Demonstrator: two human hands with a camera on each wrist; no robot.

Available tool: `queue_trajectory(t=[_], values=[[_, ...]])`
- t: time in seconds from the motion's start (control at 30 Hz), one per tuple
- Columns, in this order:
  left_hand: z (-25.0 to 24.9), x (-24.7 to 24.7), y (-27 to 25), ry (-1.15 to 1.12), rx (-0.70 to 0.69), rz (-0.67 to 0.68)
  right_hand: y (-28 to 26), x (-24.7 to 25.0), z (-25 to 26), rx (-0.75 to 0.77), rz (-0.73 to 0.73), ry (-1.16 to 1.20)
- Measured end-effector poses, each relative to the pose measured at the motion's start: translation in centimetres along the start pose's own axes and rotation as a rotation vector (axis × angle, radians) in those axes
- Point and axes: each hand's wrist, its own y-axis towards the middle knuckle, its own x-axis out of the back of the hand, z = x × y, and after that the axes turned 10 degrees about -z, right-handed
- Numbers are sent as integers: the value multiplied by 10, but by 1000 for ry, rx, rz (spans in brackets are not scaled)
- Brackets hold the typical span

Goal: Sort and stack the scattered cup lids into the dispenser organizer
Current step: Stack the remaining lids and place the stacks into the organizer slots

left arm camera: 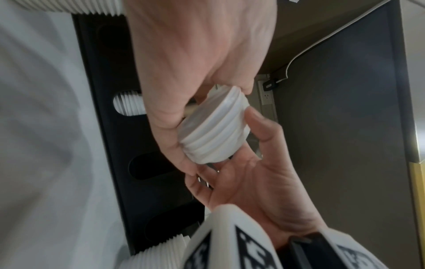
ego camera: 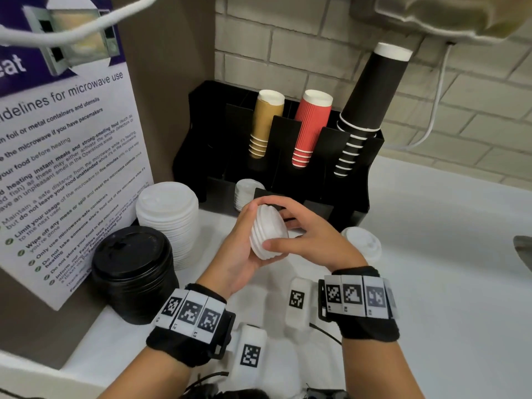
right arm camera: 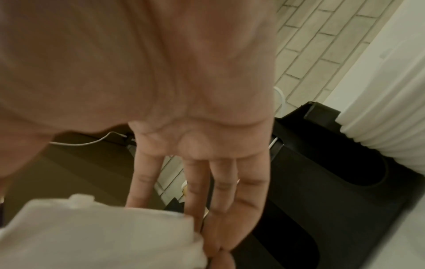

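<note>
With both hands cupped around the small lids (ego camera: pixel 268 234), left hand (ego camera: pixel 240 254) beneath and right hand (ego camera: pixel 305 236) over the top, just before the organizer (ego camera: pixel 357 180), I should square the rims flush, then lower them level into a front slot.

The only readable text stands on a white and purple poster (ego camera: pixel 66 156) at the left of the head view. Its heading reads "...idelines for microwave use". Below it, partly cut off: "foil or metal containers and utensils", "the microwave if you have pacemakers", "your food before heating", "do not leave your food unattended", "Limit your usage", "Wipe off any mess or spill", "Only use microwave-safe containers". The finer print is too small.
</note>
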Motion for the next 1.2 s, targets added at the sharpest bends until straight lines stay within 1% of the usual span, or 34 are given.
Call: queue_trajectory(t=[0.1,0.4,0.5,0.63,0.77,0.87,0.93,1.0,1.03,1.1,1.13,1.2], values=[[-2,4,0,25,-18,-20,1,-4,1,30,14,-1],[-5,4,-2,8,-33,-65,3,-13,4,126,-35,15],[-6,2,-1,-56,1,-101,3,-18,5,166,-52,-41],[-6,1,-1,-45,35,-122,7,-22,4,165,-63,-133],[-7,2,0,-44,7,-114,13,-27,3,184,-63,-171],[-11,4,0,-54,-32,-108,22,-21,8,184,-59,-163],[-13,6,2,-83,-43,-159,34,-13,15,183,-87,-150],[-14,9,4,-104,-43,-238,54,-4,23,186,-174,-136],[-13,11,6,-100,-42,-271,66,0,26,193,-228,-156],[-10,15,9,-90,-38,-326,95,3,33,206,-302,-278],[-9,16,10,-91,-31,-349,109,2,36,197,-303,-374],[-8,18,12,-95,-21,-381,133,-2,38,129,-214,-583]])
